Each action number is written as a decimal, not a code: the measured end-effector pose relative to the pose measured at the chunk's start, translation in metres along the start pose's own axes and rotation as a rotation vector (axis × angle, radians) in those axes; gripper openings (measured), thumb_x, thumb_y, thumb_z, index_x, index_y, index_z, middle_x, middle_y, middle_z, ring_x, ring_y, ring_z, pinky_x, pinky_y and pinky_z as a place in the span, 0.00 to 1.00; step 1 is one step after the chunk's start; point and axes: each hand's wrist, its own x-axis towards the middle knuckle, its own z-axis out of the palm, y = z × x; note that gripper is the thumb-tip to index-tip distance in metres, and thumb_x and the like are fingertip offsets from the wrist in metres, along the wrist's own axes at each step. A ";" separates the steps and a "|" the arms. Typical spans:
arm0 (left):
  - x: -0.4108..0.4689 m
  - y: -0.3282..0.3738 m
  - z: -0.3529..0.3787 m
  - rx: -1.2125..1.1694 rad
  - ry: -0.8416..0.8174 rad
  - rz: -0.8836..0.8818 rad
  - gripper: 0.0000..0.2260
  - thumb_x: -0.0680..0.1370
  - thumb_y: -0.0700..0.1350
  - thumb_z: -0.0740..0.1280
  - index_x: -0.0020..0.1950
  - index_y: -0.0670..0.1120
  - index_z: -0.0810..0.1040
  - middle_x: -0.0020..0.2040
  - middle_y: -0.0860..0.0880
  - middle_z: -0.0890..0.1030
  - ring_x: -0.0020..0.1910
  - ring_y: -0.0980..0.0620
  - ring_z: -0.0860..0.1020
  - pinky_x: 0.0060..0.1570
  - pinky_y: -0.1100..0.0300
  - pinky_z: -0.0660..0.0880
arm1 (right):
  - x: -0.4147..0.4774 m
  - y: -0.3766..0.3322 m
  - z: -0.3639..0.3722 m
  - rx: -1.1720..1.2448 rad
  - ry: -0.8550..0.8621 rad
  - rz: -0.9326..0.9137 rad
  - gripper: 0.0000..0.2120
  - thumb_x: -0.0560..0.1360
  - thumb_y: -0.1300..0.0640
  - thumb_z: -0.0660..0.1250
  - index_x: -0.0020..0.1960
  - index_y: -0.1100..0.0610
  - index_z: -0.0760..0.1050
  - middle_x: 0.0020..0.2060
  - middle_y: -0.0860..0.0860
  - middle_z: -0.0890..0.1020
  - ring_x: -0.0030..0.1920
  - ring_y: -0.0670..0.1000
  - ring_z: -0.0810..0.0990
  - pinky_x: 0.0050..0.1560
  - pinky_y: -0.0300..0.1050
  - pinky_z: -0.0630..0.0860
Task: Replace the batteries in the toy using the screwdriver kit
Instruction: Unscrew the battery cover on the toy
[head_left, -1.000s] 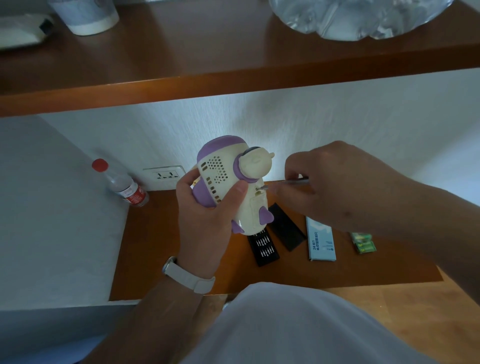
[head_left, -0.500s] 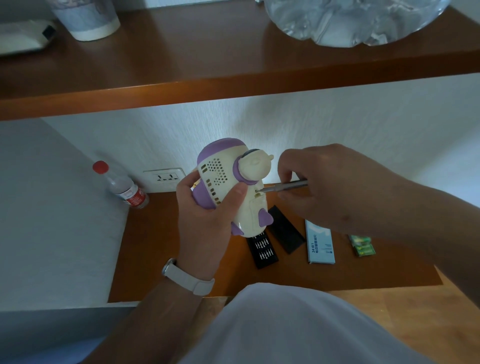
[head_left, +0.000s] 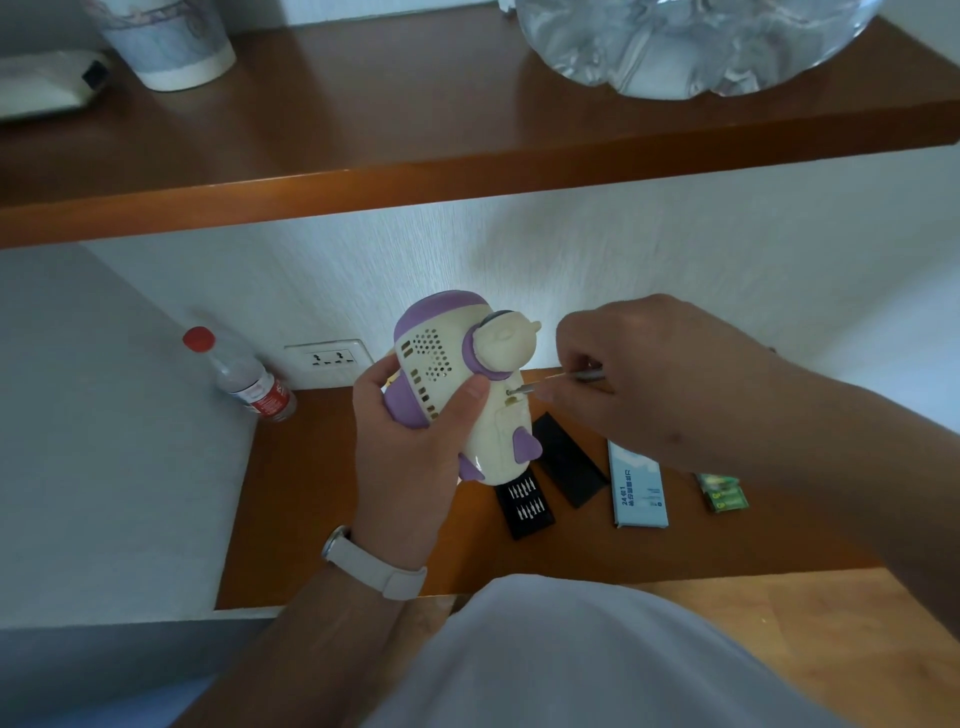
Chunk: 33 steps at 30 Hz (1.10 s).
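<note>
Cream-and-purple plastic fills the middle of our view: the toy is held up above the counter, gripped in our left hand, thumb across its vented back and fingers behind it. Our right hand pinches the thin metal screwdriver between curled fingertips.

The relation that matters is this: the shaft lies nearly level across our view, running leftward from our right hand, and its tip sits at a small hole in the toy's cream body, just above a little slot. So the toy lies directly left of the right hand, and the tool's long axis points straight into it.

We judge that we are working on the battery cover's screw, and the cover looks not yet off. Whether the tip is seated in the screw head is too small to tell. Turning calls for holding the shaft in line with the hole while our left hand braces the toy.

Below on the counter lie the open bit tray, its black lid, a blue-and-white box and, farthest right, the green batteries.
</note>
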 end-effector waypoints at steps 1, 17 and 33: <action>0.000 0.000 0.000 -0.001 -0.001 0.000 0.31 0.60 0.61 0.75 0.59 0.60 0.68 0.47 0.68 0.81 0.50 0.63 0.82 0.37 0.67 0.80 | 0.000 0.000 0.000 0.014 -0.003 -0.011 0.14 0.77 0.44 0.64 0.39 0.51 0.67 0.29 0.45 0.69 0.29 0.45 0.68 0.30 0.40 0.62; 0.002 -0.001 -0.002 0.043 0.007 0.006 0.29 0.61 0.61 0.74 0.58 0.60 0.67 0.45 0.71 0.79 0.49 0.67 0.81 0.35 0.69 0.78 | 0.006 -0.007 -0.002 -0.115 -0.058 0.052 0.23 0.80 0.42 0.57 0.31 0.52 0.60 0.27 0.48 0.66 0.27 0.45 0.64 0.31 0.43 0.61; 0.006 -0.002 -0.003 0.015 0.023 0.004 0.32 0.60 0.60 0.75 0.60 0.58 0.68 0.46 0.68 0.81 0.49 0.66 0.81 0.36 0.68 0.79 | 0.010 -0.009 0.000 -0.103 -0.021 0.039 0.20 0.77 0.40 0.53 0.34 0.52 0.68 0.25 0.46 0.69 0.27 0.46 0.69 0.29 0.43 0.67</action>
